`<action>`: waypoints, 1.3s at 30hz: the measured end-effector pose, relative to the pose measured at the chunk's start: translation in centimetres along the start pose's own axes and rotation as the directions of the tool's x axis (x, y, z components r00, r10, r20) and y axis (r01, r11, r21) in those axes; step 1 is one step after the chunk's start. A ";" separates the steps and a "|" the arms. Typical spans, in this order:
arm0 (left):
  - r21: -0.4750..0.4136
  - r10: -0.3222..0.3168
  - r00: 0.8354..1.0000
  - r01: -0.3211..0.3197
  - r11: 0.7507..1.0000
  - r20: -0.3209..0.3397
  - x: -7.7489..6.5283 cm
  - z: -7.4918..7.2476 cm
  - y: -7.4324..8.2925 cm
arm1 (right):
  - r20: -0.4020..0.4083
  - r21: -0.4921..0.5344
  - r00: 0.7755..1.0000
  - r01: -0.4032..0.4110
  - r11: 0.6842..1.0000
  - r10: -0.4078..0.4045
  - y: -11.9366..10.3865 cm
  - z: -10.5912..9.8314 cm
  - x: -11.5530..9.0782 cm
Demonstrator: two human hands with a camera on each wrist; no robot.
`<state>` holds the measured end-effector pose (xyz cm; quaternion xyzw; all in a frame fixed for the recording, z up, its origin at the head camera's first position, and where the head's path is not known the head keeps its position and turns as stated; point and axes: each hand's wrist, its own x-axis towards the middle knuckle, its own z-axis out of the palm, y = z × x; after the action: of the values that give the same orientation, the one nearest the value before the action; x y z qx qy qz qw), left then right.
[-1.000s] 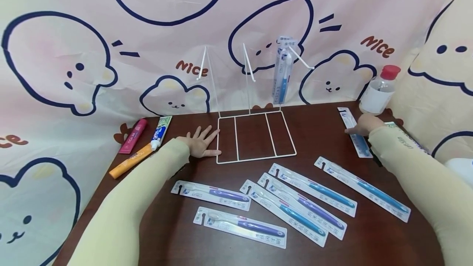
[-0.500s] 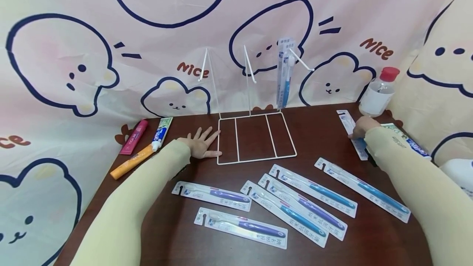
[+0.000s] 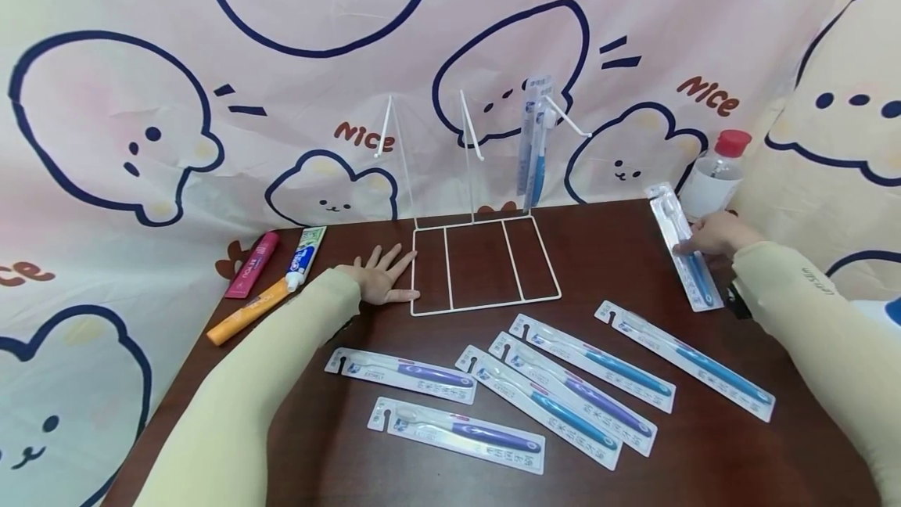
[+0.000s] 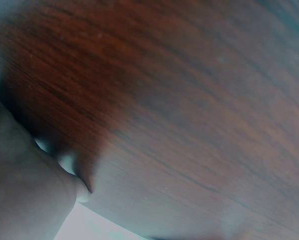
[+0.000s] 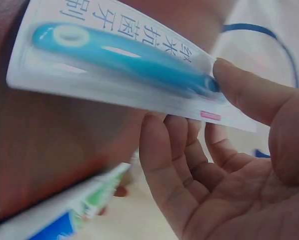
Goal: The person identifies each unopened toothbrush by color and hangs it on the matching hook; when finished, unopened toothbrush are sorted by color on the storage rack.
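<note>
Packaged toothbrush (image 3: 693, 272), blue handle, tilted, pinched midway, well right of the white wire rack (image 3: 473, 223)

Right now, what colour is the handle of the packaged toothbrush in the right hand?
The slim plastic handle is blue, clearest in the right wrist view.

You can read "Nice" twice on the backdrop cloth (image 3: 415, 61), and "纳米抗菌牙刷" on the toothbrush pack (image 5: 119, 62) in your right hand (image 5: 229, 182); the lettering on your right sleeve (image 3: 831, 343) is too blurred.

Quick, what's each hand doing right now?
Left hand: spread open at the white wire rack.
Right hand: closed, holding a packaged blue toothbrush.
</note>
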<state>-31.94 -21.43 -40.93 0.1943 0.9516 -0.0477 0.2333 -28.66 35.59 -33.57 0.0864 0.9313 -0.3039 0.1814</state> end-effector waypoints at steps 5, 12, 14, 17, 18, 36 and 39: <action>0.015 0.005 1.000 -0.005 1.000 -0.018 -0.1 0.0 0.0 | -0.086 -0.027 0.982 0.164 0.986 -0.166 -1.2 -0.6 -1.8; 0.019 0.005 1.000 -0.005 1.000 -0.011 0.0 0.0 -0.1 | -0.132 -0.058 0.929 0.342 0.938 -0.347 -5.0 0.6 -6.0; 0.021 0.005 1.000 -0.005 1.000 -0.006 0.1 0.1 -0.1 | -0.137 -0.072 0.906 0.395 0.916 -0.401 -6.3 1.3 -7.2; 0.020 0.005 1.000 -0.005 1.000 -0.009 0.2 0.1 -0.1 | -0.143 -0.074 0.871 0.465 0.882 -0.471 -8.2 2.4 -8.8; 0.022 0.005 1.000 -0.005 1.000 -0.012 0.3 0.2 -0.1 | -0.145 -0.073 0.858 0.487 0.870 -0.493 -8.8 2.7 -9.3; 0.012 -0.010 1.000 0.010 1.000 0.005 0.4 0.2 -0.1 | -0.152 -0.029 0.802 0.580 0.814 -0.577 -14.1 4.8 -9.9; 0.001 -0.013 1.000 0.013 1.000 0.018 0.5 0.1 -0.2 | -0.145 -0.017 0.813 0.568 0.823 -0.564 -14.4 5.0 -9.2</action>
<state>-32.34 -21.44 -41.24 0.1879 0.9506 -0.0515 0.2417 -22.71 20.60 -26.04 -0.1703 0.9212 -0.3495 0.0139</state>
